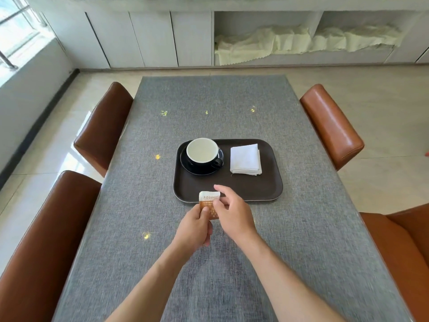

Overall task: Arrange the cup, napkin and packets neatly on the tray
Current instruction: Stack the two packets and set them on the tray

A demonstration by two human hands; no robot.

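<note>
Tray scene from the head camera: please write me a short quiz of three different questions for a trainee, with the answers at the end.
1. True or false: the folded napkin lies on the tray, to the right of the cup.
2. Which item do both hands hold? A) the cup B) the packet C) the napkin
3. Fill in: the cup stands on a dark ____.

Key
1. True. The napkin lies apart from the cup, on the tray's right part.
2. B. The left hand and the right hand pinch the packet over the tray's near edge.
3. saucer
</note>
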